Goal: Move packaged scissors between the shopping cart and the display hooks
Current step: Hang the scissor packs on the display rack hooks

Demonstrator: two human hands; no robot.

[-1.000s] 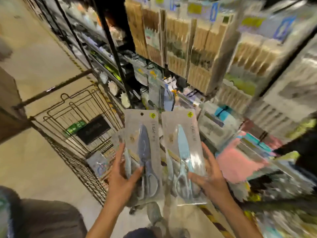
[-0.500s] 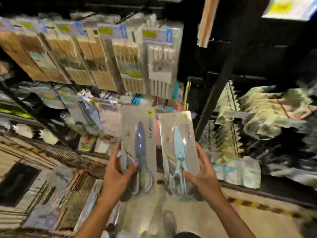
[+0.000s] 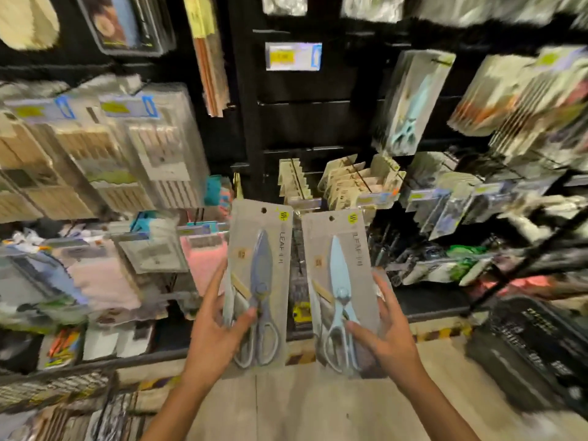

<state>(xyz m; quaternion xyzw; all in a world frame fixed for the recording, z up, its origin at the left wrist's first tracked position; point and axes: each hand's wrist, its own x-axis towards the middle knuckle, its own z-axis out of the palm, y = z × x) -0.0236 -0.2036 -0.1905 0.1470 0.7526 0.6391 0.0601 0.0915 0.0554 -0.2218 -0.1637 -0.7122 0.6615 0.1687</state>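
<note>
Head view: two scissor packs are held upright before the display shelves, blades pointing up (long axes near vertical). Grey-blue pack (image 3: 259,288) is gripped by left hand (image 3: 211,338); light-blue pack (image 3: 340,291) by right hand (image 3: 389,337).

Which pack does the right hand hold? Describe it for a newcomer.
Start at the black display rack, then drop to the two scissor packs held up before it. The right hand grips the right pack: pale blue scissors, where its neighbour holds grey-blue ones.
</note>
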